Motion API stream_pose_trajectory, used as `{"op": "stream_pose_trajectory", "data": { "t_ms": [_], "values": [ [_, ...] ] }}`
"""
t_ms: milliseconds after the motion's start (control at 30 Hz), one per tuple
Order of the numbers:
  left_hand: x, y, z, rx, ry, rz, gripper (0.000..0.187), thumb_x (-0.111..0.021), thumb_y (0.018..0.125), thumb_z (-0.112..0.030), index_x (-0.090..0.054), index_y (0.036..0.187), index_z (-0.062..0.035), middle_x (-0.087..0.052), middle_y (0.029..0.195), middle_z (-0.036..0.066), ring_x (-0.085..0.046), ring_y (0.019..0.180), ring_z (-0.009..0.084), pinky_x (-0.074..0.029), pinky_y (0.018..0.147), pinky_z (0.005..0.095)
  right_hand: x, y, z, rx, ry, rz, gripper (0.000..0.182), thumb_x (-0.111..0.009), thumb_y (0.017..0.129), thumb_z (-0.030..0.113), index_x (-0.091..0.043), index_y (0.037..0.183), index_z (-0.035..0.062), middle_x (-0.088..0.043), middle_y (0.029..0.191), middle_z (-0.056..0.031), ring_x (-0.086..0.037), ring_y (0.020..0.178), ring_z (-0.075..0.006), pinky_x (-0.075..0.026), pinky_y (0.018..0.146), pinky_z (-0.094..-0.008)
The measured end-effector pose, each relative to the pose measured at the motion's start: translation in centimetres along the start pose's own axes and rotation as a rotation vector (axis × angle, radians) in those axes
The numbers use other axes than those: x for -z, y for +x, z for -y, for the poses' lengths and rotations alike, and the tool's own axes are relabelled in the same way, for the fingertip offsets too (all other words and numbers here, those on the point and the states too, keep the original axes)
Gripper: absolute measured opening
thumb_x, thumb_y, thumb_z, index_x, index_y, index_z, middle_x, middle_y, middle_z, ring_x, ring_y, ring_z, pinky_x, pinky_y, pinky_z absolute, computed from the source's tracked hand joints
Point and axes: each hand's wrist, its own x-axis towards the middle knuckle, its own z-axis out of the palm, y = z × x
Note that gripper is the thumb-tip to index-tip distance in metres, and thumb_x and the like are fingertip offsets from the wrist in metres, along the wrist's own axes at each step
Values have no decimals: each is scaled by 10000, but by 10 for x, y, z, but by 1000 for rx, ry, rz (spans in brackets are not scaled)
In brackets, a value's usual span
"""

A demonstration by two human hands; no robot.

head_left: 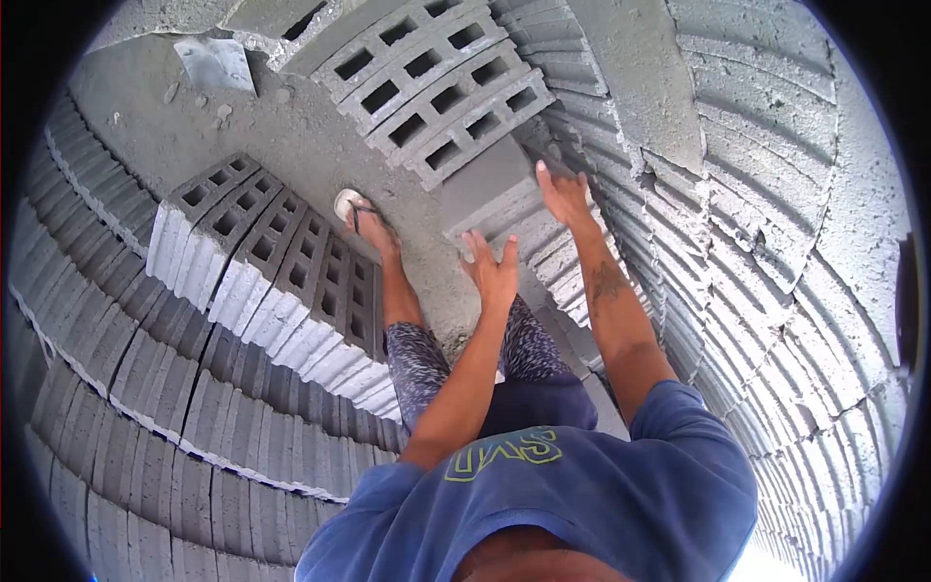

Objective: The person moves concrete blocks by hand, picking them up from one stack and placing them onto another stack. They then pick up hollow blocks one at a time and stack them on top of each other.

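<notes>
A grey concrete hollow block (490,184) lies with a smooth solid face up, on top of a row of blocks in front of me. My right hand (565,199) is at the block's right end, its thumb and fingers apart, the thumb at the top edge. Just off the near edge of the same block, my left hand (493,274) has its fingers spread and nothing in them. Beyond it, more hollow blocks (436,82) stand in a stack with their holes facing up.
A row of hollow blocks (272,233) stands on my left, with long curved-looking stacks (107,330) behind it. Tall stacked blocks (756,213) rise close on my right. A flat grey piece (215,66) and small rubble lie on the dusty floor (301,126). My sandalled foot (369,218) is between the rows.
</notes>
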Motion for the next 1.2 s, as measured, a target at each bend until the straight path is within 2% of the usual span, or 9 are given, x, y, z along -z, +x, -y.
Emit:
{"op": "stream_pose_trajectory", "data": {
  "t_ms": [167,233,367,467,600,667,767,1067,1200],
  "values": [
    [6,3,16,217,-100,-122,1058,-608,764,-565,-117,1362,156,-88,1436,344,-37,1374,403,-58,1117,431,-53,-44,25,283,127,-100,721,-161,937,521,-622,1067,-18,-576,1165,-209,-394,1266,-271,-6,1088,-527],
    [12,11,33,264,-62,-232,1233,-696,643,-621,-79,1347,183,-84,1414,380,-48,1356,448,-64,1118,449,-55,-46,31,478,110,115,604,-260,936,468,-637,1042,9,-590,1149,-188,-439,1229,-251,-130,1068,-535],
    [16,23,64,175,149,-342,1251,-748,598,-587,-103,1337,190,-112,1414,369,-84,1350,448,-88,1119,455,-50,25,41,380,7,83,489,-406,902,432,-612,1110,40,-548,1226,-159,-482,1180,-288,-294,1001,-508],
    [24,33,83,198,111,-456,1198,-794,576,-507,-163,1312,197,-180,1393,367,-156,1326,456,-131,1111,468,-61,61,49,228,-238,3,485,-576,804,430,-602,1102,48,-566,1195,-152,-511,1140,-292,-371,916,-500],
    [35,32,113,189,62,-544,912,-764,612,-254,-286,1255,183,-311,1332,345,-273,1269,442,-202,1082,463,-120,83,55,140,-160,-15,582,-713,669,422,-596,1095,43,-578,1179,-160,-510,1144,-292,-291,986,-502],
    [44,39,132,27,98,-657,659,-723,602,-118,-469,1176,86,-502,1186,268,-482,1104,389,-371,949,406,-129,89,65,78,-91,-72,572,-731,660,402,-605,1089,45,-593,1158,-155,-504,1156,-279,-232,1037,-499],
    [63,40,154,158,-119,-506,674,-688,603,-140,-437,1164,138,-501,1179,295,-470,1113,402,-362,961,410,-133,66,68,13,-144,102,547,-751,631,367,-627,1066,58,-605,1138,-154,-504,1163,-274,-167,1071,-502],
    [52,53,141,67,-221,-390,553,-705,603,-169,-531,1050,106,-597,1026,269,-582,958,390,-441,854,402,-57,47,59,-81,-227,3,575,-728,650,429,-621,1087,70,-624,1109,-152,-563,1092,-277,-225,1060,-454],
    [34,95,109,144,-225,-126,605,-734,629,-229,-515,1073,120,-590,1048,279,-580,972,383,-439,865,399,-24,68,30,-120,-268,-97,645,-728,651,446,-588,1154,69,-615,1128,-155,-549,1112,-293,-211,1058,-493]
  ]
}}
